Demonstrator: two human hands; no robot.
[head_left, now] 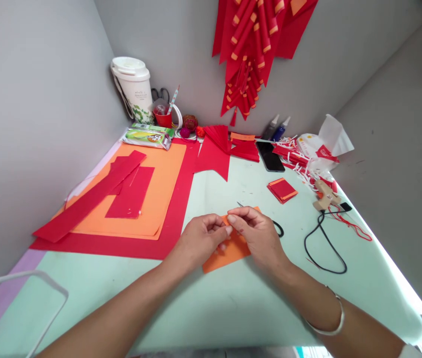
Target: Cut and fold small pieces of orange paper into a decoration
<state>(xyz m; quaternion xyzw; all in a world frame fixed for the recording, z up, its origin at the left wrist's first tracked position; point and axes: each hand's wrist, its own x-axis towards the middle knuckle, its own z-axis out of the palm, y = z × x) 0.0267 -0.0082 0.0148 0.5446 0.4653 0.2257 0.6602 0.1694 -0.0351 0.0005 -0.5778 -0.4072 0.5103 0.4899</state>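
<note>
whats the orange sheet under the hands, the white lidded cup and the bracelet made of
Orange sheet: looks like matte paper or thin card; it's thin, evenly coloured and has a straight edge.
White lidded cup: probably smooth plastic, going by the moulded-looking lid, though ceramic is possible.
Bracelet: likely polished metal, judging by its silvery sheen and rigid curve.

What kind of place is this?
Probably a papercraft workspace: orange paper sheets lie on the table, red firecracker-style decorations hang on the wall, plus nozzle-tipped bottles at the back.
</note>
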